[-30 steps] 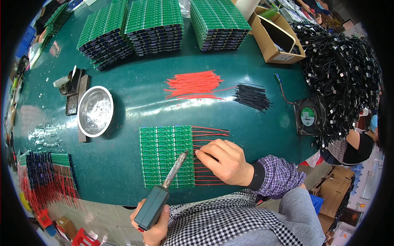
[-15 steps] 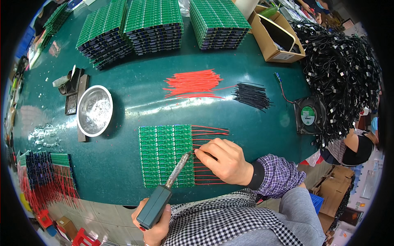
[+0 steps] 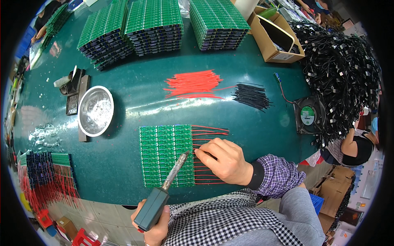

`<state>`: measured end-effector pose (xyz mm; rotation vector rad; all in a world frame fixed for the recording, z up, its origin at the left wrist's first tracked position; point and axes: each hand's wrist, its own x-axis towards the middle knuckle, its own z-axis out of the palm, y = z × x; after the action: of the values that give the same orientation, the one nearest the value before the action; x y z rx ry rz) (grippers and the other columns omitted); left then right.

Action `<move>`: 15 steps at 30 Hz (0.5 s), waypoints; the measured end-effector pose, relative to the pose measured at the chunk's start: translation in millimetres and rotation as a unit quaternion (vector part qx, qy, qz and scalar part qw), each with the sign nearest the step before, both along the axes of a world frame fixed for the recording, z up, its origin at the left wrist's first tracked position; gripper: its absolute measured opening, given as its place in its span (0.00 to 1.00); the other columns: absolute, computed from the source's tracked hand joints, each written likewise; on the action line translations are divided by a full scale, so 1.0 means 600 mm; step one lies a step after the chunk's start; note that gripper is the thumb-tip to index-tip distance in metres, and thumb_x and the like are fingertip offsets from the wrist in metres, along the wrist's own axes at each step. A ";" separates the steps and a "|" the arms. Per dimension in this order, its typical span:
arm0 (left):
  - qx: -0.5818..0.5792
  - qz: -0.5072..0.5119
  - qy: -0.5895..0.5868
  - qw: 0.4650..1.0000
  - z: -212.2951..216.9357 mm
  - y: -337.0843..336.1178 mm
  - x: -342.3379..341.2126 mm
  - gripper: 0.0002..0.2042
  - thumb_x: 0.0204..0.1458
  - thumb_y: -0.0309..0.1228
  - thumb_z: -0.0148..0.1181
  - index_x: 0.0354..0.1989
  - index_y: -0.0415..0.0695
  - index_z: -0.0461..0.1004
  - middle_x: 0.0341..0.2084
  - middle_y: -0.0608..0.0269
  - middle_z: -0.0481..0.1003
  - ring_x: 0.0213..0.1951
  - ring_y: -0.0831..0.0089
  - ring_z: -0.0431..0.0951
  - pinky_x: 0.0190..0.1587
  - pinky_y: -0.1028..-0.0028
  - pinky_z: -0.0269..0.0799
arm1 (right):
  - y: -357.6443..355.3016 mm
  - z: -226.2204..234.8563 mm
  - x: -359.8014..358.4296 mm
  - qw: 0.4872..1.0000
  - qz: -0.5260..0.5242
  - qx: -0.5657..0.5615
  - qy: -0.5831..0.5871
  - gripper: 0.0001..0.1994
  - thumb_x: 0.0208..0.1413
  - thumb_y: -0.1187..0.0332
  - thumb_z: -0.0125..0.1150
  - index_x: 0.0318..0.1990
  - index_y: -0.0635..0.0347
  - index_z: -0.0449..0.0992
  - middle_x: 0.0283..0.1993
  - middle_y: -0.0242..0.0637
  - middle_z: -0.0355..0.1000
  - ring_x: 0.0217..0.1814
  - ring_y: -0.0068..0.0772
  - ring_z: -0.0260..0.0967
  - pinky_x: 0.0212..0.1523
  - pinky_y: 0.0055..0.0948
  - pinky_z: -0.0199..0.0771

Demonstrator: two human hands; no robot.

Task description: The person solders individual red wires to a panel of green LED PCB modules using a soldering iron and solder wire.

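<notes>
On the counter [image 3: 111, 172], the board [image 3: 166, 156] lies flat, w/ a row of red wires [image 3: 211, 128] out its R edge. L hand [image 3: 158, 233], on the board's near side, has the iron [image 3: 152, 209] by the handle, grip closed round it; shaft slants up over the board, tip by its R edge, just beside the R fingertips; contact too small to tell. R hand [image 3: 225, 162], just R of the board, is over some wires: thumb & index pinched tog. at the board's edge; can't tell if a wire's btwn them. Beyond the board: red pile [image 3: 193, 83], black pile [image 3: 251, 96] farther R, stacks [image 3: 154, 18] farthest back. Bowl [image 3: 85, 112] & stand [image 3: 73, 98]: upper L of board. Fan [image 3: 308, 115] & cables [image 3: 344, 74]: well R of board. Wired boards [image 3: 60, 159]: well L of it.
</notes>
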<state>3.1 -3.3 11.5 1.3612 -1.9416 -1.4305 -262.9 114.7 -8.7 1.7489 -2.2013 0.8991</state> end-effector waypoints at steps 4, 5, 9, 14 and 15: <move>-0.037 -0.031 -0.002 0.999 0.006 -0.003 -0.013 0.16 0.41 0.22 0.75 0.41 0.35 0.80 0.31 0.63 0.78 0.31 0.75 0.76 0.35 0.74 0.72 | -0.002 -0.001 -0.001 1.000 0.005 -0.014 0.009 0.11 0.43 0.74 0.65 0.37 0.65 0.79 0.32 0.33 0.71 0.34 0.29 0.70 0.28 0.26 0.69; -0.038 -0.031 -0.001 0.999 0.006 -0.002 -0.015 0.16 0.41 0.22 0.75 0.41 0.35 0.80 0.31 0.63 0.78 0.31 0.75 0.76 0.35 0.74 0.72 | -0.002 0.000 -0.001 1.000 0.005 -0.011 0.008 0.11 0.43 0.74 0.65 0.37 0.65 0.79 0.32 0.33 0.71 0.34 0.29 0.70 0.28 0.26 0.69; 0.005 -0.034 0.004 0.999 0.009 -0.009 -0.025 0.16 0.41 0.22 0.76 0.40 0.35 0.80 0.31 0.62 0.79 0.30 0.75 0.76 0.35 0.74 0.72 | -0.001 0.002 -0.001 1.000 0.006 -0.008 0.010 0.11 0.43 0.74 0.65 0.36 0.65 0.79 0.32 0.32 0.71 0.33 0.29 0.70 0.28 0.25 0.69; -0.013 -0.072 -0.007 0.997 0.012 -0.011 -0.027 0.16 0.41 0.22 0.76 0.39 0.35 0.79 0.31 0.62 0.79 0.30 0.74 0.76 0.35 0.74 0.72 | -0.001 0.001 0.000 1.000 0.005 -0.011 0.008 0.10 0.43 0.74 0.65 0.36 0.65 0.79 0.32 0.32 0.71 0.33 0.29 0.70 0.27 0.25 0.69; -0.030 -0.090 -0.011 0.995 0.011 -0.012 -0.027 0.16 0.41 0.22 0.76 0.39 0.35 0.79 0.31 0.62 0.79 0.30 0.74 0.76 0.35 0.74 0.71 | -0.001 0.001 0.000 1.000 0.004 -0.009 0.008 0.10 0.43 0.74 0.65 0.36 0.65 0.79 0.32 0.32 0.71 0.33 0.29 0.70 0.27 0.25 0.69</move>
<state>-12.8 -10.8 18.3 1.2054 -2.1507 -1.4288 -263.1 114.3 -8.2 1.7525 -2.1700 0.9015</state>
